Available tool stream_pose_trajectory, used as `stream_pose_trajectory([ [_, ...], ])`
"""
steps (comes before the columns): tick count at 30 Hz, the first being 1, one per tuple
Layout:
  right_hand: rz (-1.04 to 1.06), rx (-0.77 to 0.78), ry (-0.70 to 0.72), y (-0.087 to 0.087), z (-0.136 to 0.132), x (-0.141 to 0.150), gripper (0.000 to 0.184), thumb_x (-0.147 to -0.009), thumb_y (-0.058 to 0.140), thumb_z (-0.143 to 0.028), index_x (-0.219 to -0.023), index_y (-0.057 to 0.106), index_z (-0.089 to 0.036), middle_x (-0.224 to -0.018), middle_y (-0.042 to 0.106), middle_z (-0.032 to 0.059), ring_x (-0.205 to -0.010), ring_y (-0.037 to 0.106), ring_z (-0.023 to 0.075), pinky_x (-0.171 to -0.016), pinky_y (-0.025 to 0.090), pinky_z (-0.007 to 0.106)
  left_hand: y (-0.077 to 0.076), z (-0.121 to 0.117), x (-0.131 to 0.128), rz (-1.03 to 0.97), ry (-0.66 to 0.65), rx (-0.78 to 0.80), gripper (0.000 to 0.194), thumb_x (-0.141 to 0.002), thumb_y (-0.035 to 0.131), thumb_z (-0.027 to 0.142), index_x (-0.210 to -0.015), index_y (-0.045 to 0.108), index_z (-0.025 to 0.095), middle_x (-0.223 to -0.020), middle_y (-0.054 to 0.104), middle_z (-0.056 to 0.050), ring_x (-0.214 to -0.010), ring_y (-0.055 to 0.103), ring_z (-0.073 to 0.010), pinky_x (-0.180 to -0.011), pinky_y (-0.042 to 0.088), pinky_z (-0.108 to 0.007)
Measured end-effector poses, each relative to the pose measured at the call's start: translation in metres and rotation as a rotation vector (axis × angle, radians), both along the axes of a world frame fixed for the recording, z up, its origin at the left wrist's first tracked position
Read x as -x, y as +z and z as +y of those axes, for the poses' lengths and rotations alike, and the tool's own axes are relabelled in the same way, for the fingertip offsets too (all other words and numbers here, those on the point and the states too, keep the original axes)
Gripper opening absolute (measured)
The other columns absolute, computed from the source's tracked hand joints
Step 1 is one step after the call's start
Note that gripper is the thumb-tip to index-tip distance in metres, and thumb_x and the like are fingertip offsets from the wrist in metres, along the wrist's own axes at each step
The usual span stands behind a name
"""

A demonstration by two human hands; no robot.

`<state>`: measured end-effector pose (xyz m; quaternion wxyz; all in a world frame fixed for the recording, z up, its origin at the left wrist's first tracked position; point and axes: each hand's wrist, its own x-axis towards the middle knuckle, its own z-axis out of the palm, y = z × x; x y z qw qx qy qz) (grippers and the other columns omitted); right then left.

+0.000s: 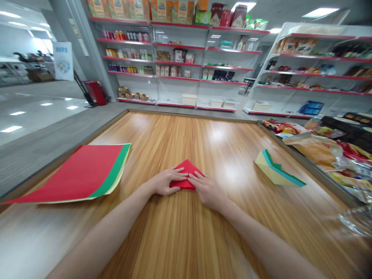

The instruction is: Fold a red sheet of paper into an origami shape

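Worktop: paper sheets at nine o'clock, probably for reach. Left hand and right hand, grips unclosed, rest spread on red folded paper, apparently steadying it.

Centre of the worktop, folded paper, left hand on its left, right hand on its right! Stacked sheets lie out left, paper boat out right, snack packets beyond it, shelves behind!
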<state>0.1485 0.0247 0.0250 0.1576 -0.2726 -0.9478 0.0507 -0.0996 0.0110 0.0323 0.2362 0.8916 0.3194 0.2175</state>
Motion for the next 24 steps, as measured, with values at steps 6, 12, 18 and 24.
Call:
stream_pose_trajectory([
  [6,0.128,0.016,0.041,-0.018,0.005,-0.002,0.045,-0.085,0.043,-0.014,-0.129,0.053,-0.021,-0.131,0.054,0.0069,-0.128,0.042,0.0269,-0.104,0.036,0.053,0.004,-0.007,0.003,0.02,0.087,0.04,0.05,-0.076,0.066,0.029,-0.125,0.057,0.019,-0.131,0.054,-0.007,-0.133,0.035,-0.0226,-0.113,0.018,-0.041],
  [12,0.17,-0.036,0.056,-0.038,0.022,0.0,0.043,-0.086,0.045,-0.026,-0.127,0.055,-0.022,-0.129,0.055,0.0043,-0.125,0.046,0.0254,-0.106,0.037,0.048,-0.002,-0.005,0.009,0.008,0.162,0.134,0.049,-0.075,0.07,0.032,-0.119,0.061,0.013,-0.132,0.054,-0.007,-0.135,0.03,-0.0193,-0.114,0.01,-0.03],
  [18,0.204,-0.008,0.042,-0.039,0.024,0.0,0.041,-0.086,0.044,-0.032,-0.124,0.058,-0.021,-0.125,0.059,0.0039,-0.122,0.049,0.0247,-0.106,0.037,0.046,-0.008,-0.003,0.01,-0.124,0.218,0.238,0.046,-0.069,0.074,0.028,-0.113,0.066,0.014,-0.128,0.057,-0.008,-0.134,0.032,-0.0226,-0.113,0.009,-0.032],
  [24,0.344,0.303,0.02,-0.025,0.015,-0.004,0.04,-0.076,0.06,-0.035,-0.114,0.065,-0.023,-0.122,0.061,0.0047,-0.125,0.046,0.0272,-0.11,0.029,0.046,-0.006,-0.003,0.007,-0.382,0.259,0.375,0.039,-0.054,0.082,0.027,-0.091,0.074,0.019,-0.113,0.067,-0.006,-0.129,0.04,-0.0281,-0.113,0.012,-0.038],
])
